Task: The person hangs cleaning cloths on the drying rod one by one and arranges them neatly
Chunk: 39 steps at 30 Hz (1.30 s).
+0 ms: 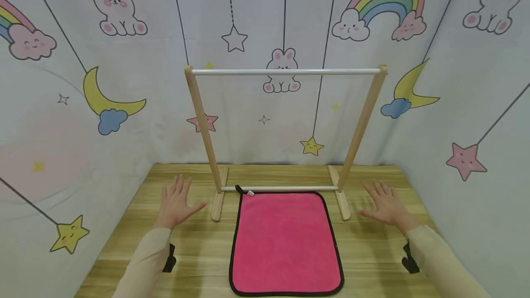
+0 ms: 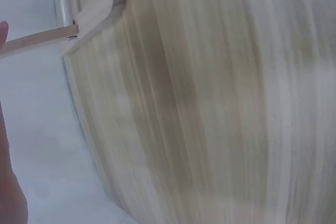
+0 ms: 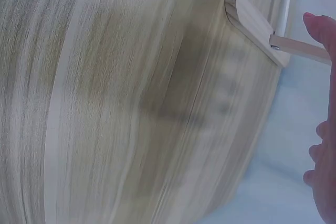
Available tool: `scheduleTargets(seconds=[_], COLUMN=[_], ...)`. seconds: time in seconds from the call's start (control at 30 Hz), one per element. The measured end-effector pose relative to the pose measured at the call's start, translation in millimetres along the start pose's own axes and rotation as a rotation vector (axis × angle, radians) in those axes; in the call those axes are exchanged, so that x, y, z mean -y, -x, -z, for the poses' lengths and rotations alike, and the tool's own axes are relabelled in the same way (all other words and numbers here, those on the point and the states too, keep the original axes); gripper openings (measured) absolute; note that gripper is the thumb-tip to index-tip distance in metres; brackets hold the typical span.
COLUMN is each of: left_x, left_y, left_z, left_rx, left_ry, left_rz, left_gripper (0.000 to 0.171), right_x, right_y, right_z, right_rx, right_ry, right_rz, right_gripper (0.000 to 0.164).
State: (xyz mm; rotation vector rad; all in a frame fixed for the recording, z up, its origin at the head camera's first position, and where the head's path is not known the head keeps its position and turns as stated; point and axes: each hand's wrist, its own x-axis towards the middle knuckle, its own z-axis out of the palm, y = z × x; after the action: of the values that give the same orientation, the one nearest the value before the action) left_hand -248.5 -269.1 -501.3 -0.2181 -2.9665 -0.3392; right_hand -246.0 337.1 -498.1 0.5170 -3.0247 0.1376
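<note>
A pink towel (image 1: 285,243) with black edging lies flat on the wooden table, a small black loop and white tag at its far left corner. Behind it stands a wooden rack (image 1: 360,128) with a white bar (image 1: 285,72) on top and another low down. My left hand (image 1: 175,203) is left of the rack's left foot, fingers spread, holding nothing. To the right of the other foot, my right hand (image 1: 385,203) is likewise spread and holds nothing. Each wrist view shows part of its hand at the edge, with a rack foot (image 2: 100,11) beyond.
The wood-grain table (image 1: 198,252) ends at a pale cloth backdrop (image 1: 256,141) printed with rabbits, stars, moons and rainbows, which surrounds it at the back and both sides. A black strap piece (image 1: 169,259) shows at the left wrist, another (image 1: 410,259) at the right.
</note>
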Motion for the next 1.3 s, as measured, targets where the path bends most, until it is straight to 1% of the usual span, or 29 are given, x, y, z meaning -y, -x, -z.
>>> scheduleTargets(seconds=[0.1, 0.2, 0.33, 0.47, 0.6, 0.7, 0.8, 0.9, 1.03, 1.2, 1.3], left_x=[-4.6, -12.2, -25.0, -34.5, -42.0, -47.5, -52.4, -57.3, -64.0, -72.8, -78.3], left_y=[-5.3, -12.2, -20.1, -25.9, -32.6, -40.5, -49.9, -58.4, -67.2, -76.9, -83.1], left_z=[1.2, 3.5, 8.7, 13.8, 21.2, 30.1, 41.2, 52.5, 64.7, 75.7, 80.9], left_rx=[-0.021, -0.071, -0.13, -0.218, -0.324, -0.392, -0.447, -0.477, -0.495, -0.51, -0.537], left_ry=[0.03, 0.074, 0.158, 0.266, 0.314, 0.369, 0.454, 0.522, 0.588, 0.681, 0.712], left_rz=[0.002, -0.017, -0.021, -0.027, -0.064, -0.071, -0.054, -0.024, 0.011, 0.064, 0.071], left_gripper=[0.095, 0.093, 0.089, 0.086, 0.081, 0.078, 0.076, 0.073, 0.072, 0.07, 0.069], right_x=[0.8, 2.6, 7.6, 11.1, 12.3, 13.8, 15.4, 17.6, 20.1, 22.5, 25.4], right_y=[-0.9, -0.8, -0.5, -1.6, -2.6, -3.0, -4.0, -5.1, -5.9, -7.0, -8.9], right_z=[-0.1, 0.3, 0.4, -1.2, -3.7, -4.2, -3.3, -2.2, -3.0, -6.4, -6.4], right_rx=[0.005, 0.016, 0.029, 0.028, 0.02, 0.022, 0.03, 0.04, 0.036, 0.023, 0.023], right_ry=[-0.016, -0.022, -0.046, -0.066, -0.077, -0.088, -0.091, -0.088, -0.099, -0.116, -0.12], right_rz=[0.011, 0.022, 0.026, 0.026, 0.026, 0.022, 0.025, 0.034, 0.044, 0.05, 0.059], right_gripper=[0.087, 0.087, 0.084, 0.082, 0.083, 0.082, 0.082, 0.083, 0.083, 0.083, 0.082])
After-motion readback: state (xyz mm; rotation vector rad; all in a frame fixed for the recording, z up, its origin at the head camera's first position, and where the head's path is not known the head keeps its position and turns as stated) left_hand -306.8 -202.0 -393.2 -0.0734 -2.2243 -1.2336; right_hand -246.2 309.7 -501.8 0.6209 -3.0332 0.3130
